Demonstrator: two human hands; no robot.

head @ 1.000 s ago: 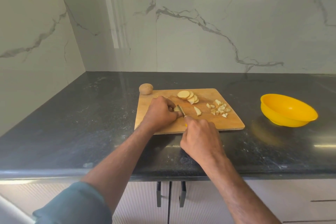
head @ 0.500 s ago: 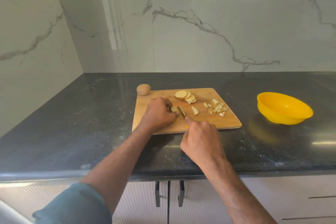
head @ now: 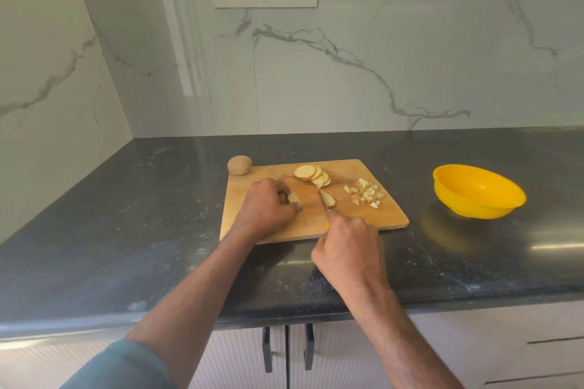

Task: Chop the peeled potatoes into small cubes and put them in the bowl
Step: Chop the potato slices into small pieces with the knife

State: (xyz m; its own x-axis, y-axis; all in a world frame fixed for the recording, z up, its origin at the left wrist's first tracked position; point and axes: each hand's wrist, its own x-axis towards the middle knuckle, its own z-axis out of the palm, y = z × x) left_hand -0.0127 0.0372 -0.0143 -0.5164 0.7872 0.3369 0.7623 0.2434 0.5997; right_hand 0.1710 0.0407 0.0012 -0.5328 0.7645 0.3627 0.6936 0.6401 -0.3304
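Centre of the frame, the wooden chopping board [head: 354, 224] lay on the dark countertop [head: 126, 215]. The left hand [head: 268, 208] sat on the board's left half, fingers curled down over a piece of potato [head: 293, 197], pinning it in place. Just to its right the right hand [head: 347, 246] was wrapped tight round the knife [head: 323, 203], a sliver of yellow handle peeking out below the fist, the blade pointing up the frame and touching a cut wedge [head: 330, 199]. Above that, a fan of round slices [head: 311, 175] overlapped near the board's top edge. Right of the blade, a loose heap of small cubes [head: 366, 194] rested on the board. A whole potato [head: 239, 165] sat at the board's upper left corner, off the wood. Far right, well apart from the board, stood the yellow bowl [head: 478, 191], with no potato showing inside.
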